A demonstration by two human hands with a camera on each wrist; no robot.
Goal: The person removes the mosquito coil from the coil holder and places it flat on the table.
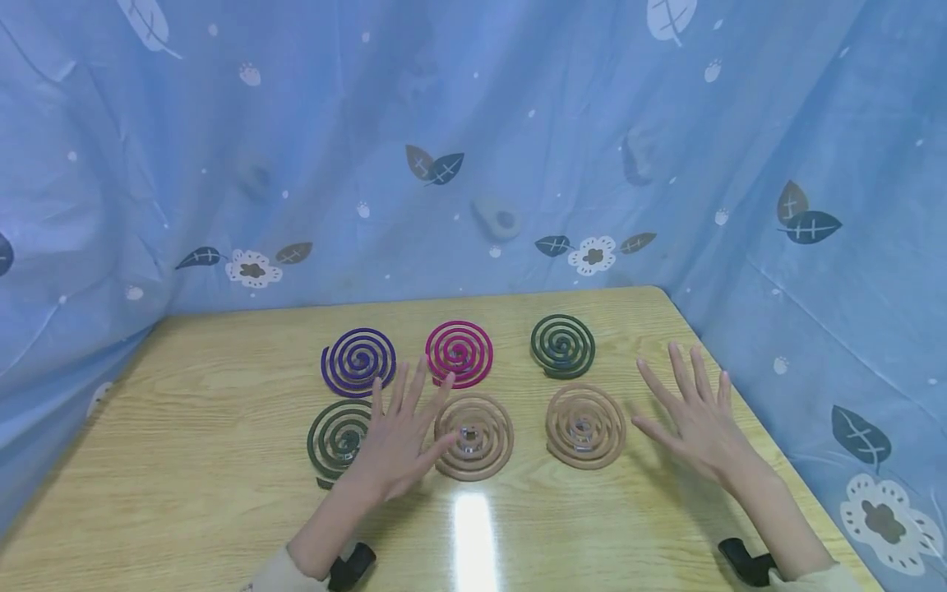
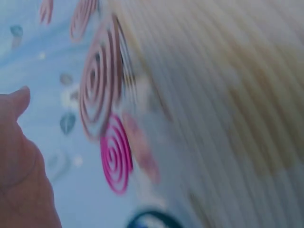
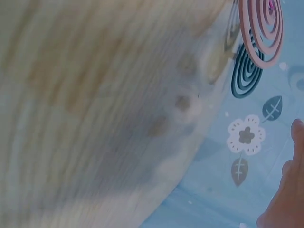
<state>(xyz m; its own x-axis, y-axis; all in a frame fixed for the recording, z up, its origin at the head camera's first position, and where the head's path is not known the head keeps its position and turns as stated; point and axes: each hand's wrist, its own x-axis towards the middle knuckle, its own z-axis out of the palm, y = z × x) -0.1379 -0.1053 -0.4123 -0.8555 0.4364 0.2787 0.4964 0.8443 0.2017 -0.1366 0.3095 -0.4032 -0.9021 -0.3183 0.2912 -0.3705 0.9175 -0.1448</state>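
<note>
Both hands are held over the table with fingers spread and nothing in them. My left hand (image 1: 399,444) is above the front row, partly covering a green mosquito coil (image 1: 346,442); its thumb overlaps the edge of a tan coil (image 1: 473,437) in the head view. Its fingertips reach toward a purple coil (image 1: 360,360) and a pink coil (image 1: 459,353). My right hand (image 1: 699,427) is to the right of a second tan coil (image 1: 584,427), apart from it. Behind that lies a dark green coil (image 1: 562,345). Small shiny pieces show at the coils' centres.
The coils lie in two rows on a wood-grain table (image 1: 185,460). A blue patterned cloth (image 1: 473,148) hangs behind the table and along its sides. Black wrist devices (image 1: 353,567) show near both sleeves. A bright light reflection crosses the front of the tabletop.
</note>
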